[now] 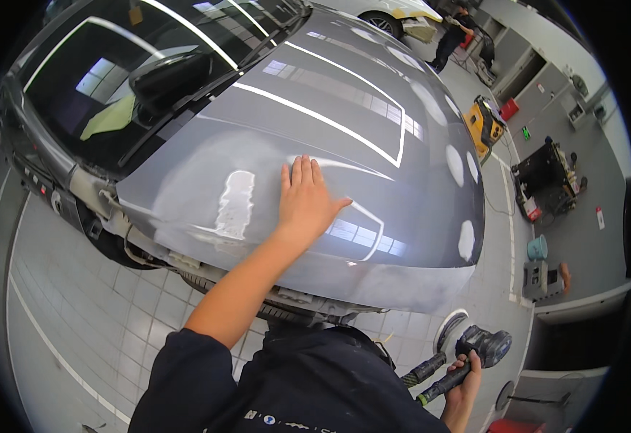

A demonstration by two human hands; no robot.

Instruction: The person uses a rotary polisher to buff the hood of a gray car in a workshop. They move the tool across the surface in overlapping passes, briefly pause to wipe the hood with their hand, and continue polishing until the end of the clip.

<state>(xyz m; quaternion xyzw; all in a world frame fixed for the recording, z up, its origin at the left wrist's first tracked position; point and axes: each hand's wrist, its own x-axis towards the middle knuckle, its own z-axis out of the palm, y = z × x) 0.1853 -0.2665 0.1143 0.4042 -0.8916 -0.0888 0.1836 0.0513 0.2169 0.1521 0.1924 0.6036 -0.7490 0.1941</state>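
Touching hood point(359, 126), right fingers point(474, 362) gripping sander point(483, 345), blue bucket point(537, 248)

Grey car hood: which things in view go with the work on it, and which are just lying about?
In use:
left hand, on the grey car hood
right hand, gripping a black power sander

Apparently standing by:
light-blue bucket
yellow-and-black machine
black cart
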